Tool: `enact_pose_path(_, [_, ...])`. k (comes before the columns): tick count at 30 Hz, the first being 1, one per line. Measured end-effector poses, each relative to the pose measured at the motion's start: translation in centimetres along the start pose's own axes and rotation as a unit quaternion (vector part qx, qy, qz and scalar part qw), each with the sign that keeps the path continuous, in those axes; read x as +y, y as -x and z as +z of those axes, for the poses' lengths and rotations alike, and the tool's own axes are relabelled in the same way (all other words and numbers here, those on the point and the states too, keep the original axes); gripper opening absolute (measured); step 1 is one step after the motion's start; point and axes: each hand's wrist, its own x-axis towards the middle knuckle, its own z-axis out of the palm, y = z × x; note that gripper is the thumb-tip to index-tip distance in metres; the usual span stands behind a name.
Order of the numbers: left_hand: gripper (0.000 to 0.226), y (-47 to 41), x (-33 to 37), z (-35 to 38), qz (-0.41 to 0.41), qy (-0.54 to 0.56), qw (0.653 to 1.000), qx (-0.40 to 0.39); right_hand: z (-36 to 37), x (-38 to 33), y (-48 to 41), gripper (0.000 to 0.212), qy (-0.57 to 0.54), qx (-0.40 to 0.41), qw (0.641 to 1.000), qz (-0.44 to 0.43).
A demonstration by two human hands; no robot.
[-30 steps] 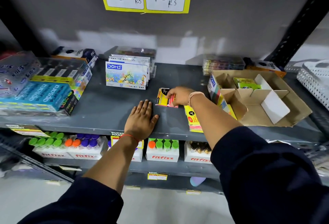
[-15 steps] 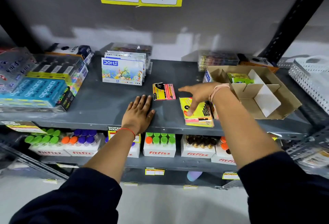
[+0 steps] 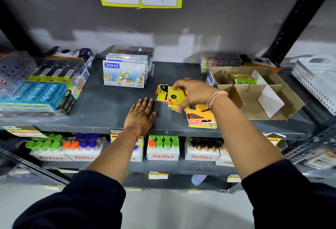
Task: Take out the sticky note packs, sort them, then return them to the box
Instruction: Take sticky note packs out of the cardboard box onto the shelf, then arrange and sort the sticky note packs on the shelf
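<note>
My right hand [image 3: 193,95] grips a small yellow sticky note pack [image 3: 175,99] just above the grey shelf [image 3: 112,108]. A yellow-and-pink pack [image 3: 161,93] lies flat right behind it, to its left. A larger stack of orange, pink and yellow packs [image 3: 201,117] rests near the shelf's front edge, under my right wrist. The open cardboard box [image 3: 272,105] with white dividers stands to the right, and green packs [image 3: 242,79] sit in its back compartment. My left hand [image 3: 141,116] lies flat on the shelf, fingers spread, holding nothing.
DOMS crayon boxes [image 3: 124,74] stand at the back centre. Stacked Apsara stationery packs [image 3: 41,90] fill the left side. A white perforated basket [image 3: 316,75] sits far right. Clear pen cases [image 3: 221,61] lie behind the box. Fitfizz bottle cartons [image 3: 162,148] line the lower shelf.
My right hand has gone from the larger stack back toward the left and now holds a small yellow pack beside the pack lying there. My left hand has stayed put.
</note>
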Motion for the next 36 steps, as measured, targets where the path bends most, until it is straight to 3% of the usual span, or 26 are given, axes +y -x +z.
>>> enact_pose_path(4, [0.050,0.0,-1.0,-0.9,-0.010,0.132,0.990,0.037,2.6,-1.9,-1.7,0.072,0.002,-0.013,1.000,-0.028])
enact_pose_path(8, [0.050,0.8,-2.6,-0.6,-0.027,0.033,0.998,0.047,6.0,-2.2,-3.1,0.068,0.037,-0.037,0.999,-0.011])
enact_pose_path(12, [0.051,1.0,-2.3,-0.6,-0.035,0.014,0.999,0.031,7.3,-1.9,-2.8,0.068,0.025,-0.030,0.999,-0.008])
enact_pose_path(16, [0.052,0.8,-1.9,-0.5,-0.034,0.017,0.999,0.030,4.1,-0.2,-1.4,0.068,-0.006,0.002,1.000,-0.005])
enact_pose_path(19, [0.053,0.8,-1.6,-0.4,-0.038,0.017,0.999,0.029,1.3,2.0,-0.5,0.082,0.061,-0.087,0.992,0.063])
enact_pose_path(22, [0.053,0.8,-1.6,-0.4,-0.040,0.016,0.999,0.023,0.8,2.7,0.4,0.098,0.150,-0.187,0.962,0.130])
enact_pose_path(25, [0.053,0.9,-1.5,-0.5,-0.036,0.012,0.999,0.016,1.6,3.3,0.6,0.096,0.139,-0.153,0.970,0.129])
enact_pose_path(31, [0.053,0.8,-1.5,-0.4,-0.036,0.007,0.999,0.018,-0.3,4.3,-0.1,0.076,-0.006,-0.079,0.991,0.108])
enact_pose_path(36, [0.052,0.8,-1.5,-0.3,-0.032,0.000,0.999,0.023,-1.1,4.6,-2.4,0.071,0.017,-0.021,0.994,0.110])
